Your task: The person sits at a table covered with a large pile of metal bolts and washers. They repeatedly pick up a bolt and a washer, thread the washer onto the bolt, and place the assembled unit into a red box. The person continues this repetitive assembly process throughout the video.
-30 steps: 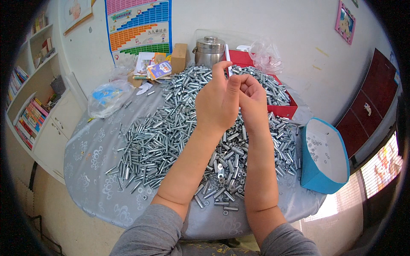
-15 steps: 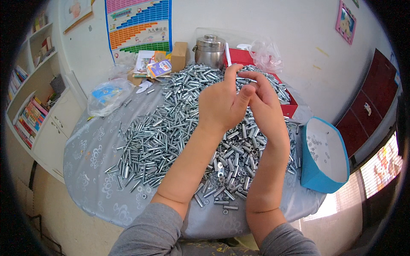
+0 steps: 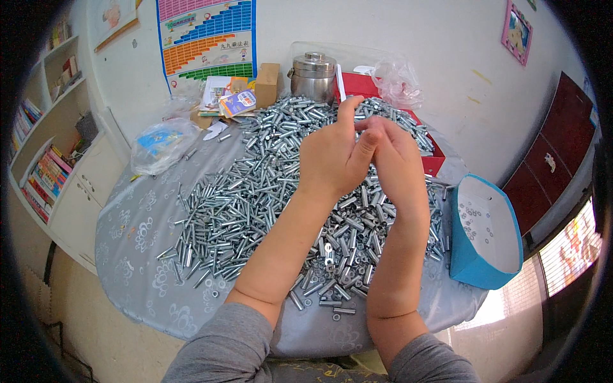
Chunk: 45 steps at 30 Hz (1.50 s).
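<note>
My left hand and my right hand meet over a big heap of silvery metal bolts. The left index finger points upward, while its thumb bends in against the right hand's fingers. Those right fingers curl toward the left palm with their tips together. Whatever sits between the two hands is hidden behind the thumb and fingers. Beneath my forearms lie short metal sleeves and small washers or nuts, loose on the grey patterned tablecloth.
A blue fabric bin with small rings inside stands at the table's right edge. Behind the heap are a red box, a lidded steel pot and a cardboard box. A plastic bag and booklets lie at the far left.
My right hand has turned slightly, and its fingers have drawn in closer to the left thumb. The left hand has barely shifted. The heap looks the same.
</note>
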Each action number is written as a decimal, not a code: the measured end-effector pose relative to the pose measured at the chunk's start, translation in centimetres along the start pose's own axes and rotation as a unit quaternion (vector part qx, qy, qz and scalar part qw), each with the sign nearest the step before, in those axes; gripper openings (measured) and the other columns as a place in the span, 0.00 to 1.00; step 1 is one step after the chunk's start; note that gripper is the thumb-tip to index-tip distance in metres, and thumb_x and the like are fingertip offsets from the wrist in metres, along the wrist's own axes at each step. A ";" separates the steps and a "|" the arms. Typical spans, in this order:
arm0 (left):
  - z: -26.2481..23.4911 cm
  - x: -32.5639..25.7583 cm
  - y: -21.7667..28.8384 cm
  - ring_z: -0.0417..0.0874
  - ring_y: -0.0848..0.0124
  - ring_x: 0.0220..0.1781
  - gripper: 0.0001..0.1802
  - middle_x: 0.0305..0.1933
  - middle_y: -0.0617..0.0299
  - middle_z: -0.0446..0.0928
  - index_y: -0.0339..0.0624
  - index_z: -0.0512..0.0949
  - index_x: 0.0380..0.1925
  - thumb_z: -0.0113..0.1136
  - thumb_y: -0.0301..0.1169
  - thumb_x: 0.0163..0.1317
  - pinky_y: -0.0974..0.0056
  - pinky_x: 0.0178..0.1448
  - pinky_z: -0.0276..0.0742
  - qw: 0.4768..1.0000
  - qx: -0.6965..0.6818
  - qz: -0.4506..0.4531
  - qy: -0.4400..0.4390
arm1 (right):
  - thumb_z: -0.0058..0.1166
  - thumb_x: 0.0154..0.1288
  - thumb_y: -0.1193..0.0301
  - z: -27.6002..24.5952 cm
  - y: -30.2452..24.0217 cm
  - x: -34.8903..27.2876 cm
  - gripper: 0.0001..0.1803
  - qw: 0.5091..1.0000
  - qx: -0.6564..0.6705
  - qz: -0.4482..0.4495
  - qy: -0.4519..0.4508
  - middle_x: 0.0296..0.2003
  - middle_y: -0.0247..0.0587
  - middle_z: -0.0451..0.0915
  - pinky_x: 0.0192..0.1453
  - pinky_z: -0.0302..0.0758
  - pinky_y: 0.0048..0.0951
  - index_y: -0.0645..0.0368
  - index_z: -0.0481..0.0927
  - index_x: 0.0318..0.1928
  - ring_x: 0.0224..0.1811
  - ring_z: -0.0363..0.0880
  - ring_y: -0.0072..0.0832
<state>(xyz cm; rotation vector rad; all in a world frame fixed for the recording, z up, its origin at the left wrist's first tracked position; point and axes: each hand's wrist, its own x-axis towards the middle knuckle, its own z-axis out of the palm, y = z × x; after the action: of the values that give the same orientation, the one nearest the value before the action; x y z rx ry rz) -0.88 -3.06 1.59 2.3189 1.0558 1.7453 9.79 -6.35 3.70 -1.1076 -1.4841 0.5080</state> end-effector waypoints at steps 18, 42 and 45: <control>0.3 0.0 0.3 0.78 0.53 0.26 0.40 0.21 0.53 0.76 0.45 0.66 0.51 0.18 0.63 0.60 0.55 0.26 0.68 0.999 0.018 -0.035 -0.011 | 0.36 0.55 0.73 -0.2 -0.2 0.1 0.16 1.000 0.021 0.020 0.012 0.23 0.42 0.72 0.35 0.66 0.29 0.65 0.74 0.41 0.27 0.70 0.30; 0.5 -0.1 0.1 0.79 0.53 0.29 0.41 0.24 0.52 0.77 0.39 0.66 0.50 0.18 0.62 0.61 0.56 0.30 0.70 0.996 0.011 -0.077 -0.036 | 0.37 0.57 0.68 -0.2 0.5 0.4 0.16 0.994 0.036 0.092 -0.038 0.30 0.47 0.77 0.41 0.69 0.30 0.64 0.74 0.39 0.34 0.75 0.32; 0.5 -0.1 0.3 0.79 0.53 0.29 0.41 0.23 0.52 0.77 0.38 0.66 0.51 0.18 0.62 0.61 0.56 0.29 0.70 0.996 0.021 -0.079 -0.036 | 0.37 0.58 0.68 -0.1 1.3 0.6 0.16 0.999 0.012 0.043 -0.016 0.31 0.48 0.78 0.42 0.69 0.29 0.64 0.75 0.38 0.35 0.75 0.32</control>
<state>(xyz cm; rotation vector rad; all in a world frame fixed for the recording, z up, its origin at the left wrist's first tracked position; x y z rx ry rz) -0.31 -3.14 1.44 2.2343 1.2370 1.5862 10.35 -5.24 2.99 -1.1520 -1.4592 0.6051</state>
